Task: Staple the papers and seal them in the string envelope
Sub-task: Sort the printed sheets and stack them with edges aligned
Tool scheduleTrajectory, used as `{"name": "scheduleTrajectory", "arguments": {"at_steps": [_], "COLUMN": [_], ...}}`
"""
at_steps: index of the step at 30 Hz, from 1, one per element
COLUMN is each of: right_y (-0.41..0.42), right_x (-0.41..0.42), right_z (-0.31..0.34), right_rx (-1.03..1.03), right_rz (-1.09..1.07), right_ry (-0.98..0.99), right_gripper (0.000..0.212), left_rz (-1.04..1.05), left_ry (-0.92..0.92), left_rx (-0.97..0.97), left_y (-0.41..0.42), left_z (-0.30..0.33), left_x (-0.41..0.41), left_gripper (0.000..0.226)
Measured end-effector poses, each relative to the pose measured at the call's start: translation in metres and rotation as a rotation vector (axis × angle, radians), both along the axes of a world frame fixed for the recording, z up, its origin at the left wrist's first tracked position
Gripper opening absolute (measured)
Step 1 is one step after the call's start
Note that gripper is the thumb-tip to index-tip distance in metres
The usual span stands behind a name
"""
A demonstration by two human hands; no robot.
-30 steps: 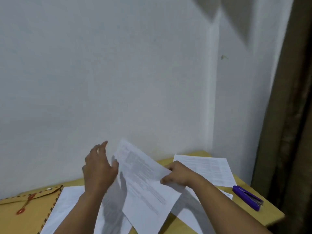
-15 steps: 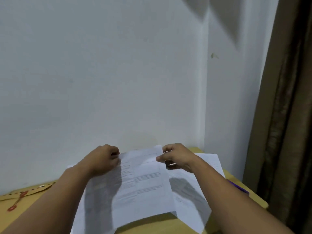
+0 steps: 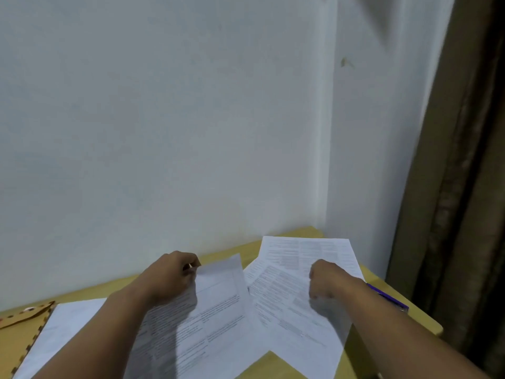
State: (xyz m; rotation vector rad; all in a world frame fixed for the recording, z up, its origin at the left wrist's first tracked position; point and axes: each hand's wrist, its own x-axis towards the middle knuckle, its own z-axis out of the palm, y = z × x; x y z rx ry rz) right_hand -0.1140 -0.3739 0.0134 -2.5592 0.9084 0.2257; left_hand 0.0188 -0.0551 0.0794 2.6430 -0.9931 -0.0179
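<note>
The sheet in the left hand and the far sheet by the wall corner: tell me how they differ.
The held sheet is pinched at its top corner by the left hand, that edge lifted; the far sheet lies flat on the table, untouched. The held sheet sits nearer and centre; the far sheet lies farther right. Both are white printed pages.

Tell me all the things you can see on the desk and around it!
Printed sheet: one, white, held up at its top edge, centre.
Loose sheets: at least two, white with print, overlapping on the right.
Blank sheet: one, white, left, beside the envelope.
String envelope: one, brown with dotted border, far left edge.
Stapler: one, purple, right edge, mostly hidden by the forearm.
Desk: one, yellow wood, against the wall.
Wall: white.
Curtain: one, brown, far right.
Hands: left hand pinching the printed sheet; right hand curled over the loose sheets.
</note>
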Motion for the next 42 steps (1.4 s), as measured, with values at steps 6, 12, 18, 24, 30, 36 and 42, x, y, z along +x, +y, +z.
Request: {"name": "scheduleTrajectory", "arguments": {"at_steps": [6,12,18,24,30,36,42], "right_y": [-0.025,-0.03,-0.03,-0.022,0.007,0.058,0.091], "right_x": [0.009,0.014,0.002,0.004,0.004,0.019,0.032], "right_z": [-0.014,-0.02,-0.023,0.007,0.104,0.169,0.177], "right_rx": [-0.147,-0.12,-0.076,0.004,0.344,0.558,0.64], "right_rz": [-0.004,-0.046,-0.136,-0.062,0.006,0.188,0.318], "right_ry": [0.276,0.268,0.132,0.07,-0.415,-0.677,-0.724], "right_gripper": [0.053,0.06,0.071,0.028,0.015,0.009,0.009], "left_rz": [-0.055,-0.062,-0.056,-0.025,-0.011,-0.049,-0.071], "left_ry": [0.041,0.058,0.039,0.024,0.003,-0.037,-0.074], "left_rx": [-0.004,-0.031,-0.08,-0.13,-0.156,-0.202,-0.293], "left_y": [-0.012,-0.007,0.006,0.03,0.042,0.044,0.049], "left_z": [-0.019,-0.018,-0.001,0.014,0.035,0.064,0.084], "left_x": [0.013,0.014,0.007,0.002,-0.004,-0.012,-0.019], "left_gripper": [0.015,0.016,0.017,0.017,0.019,0.017,0.016]}}
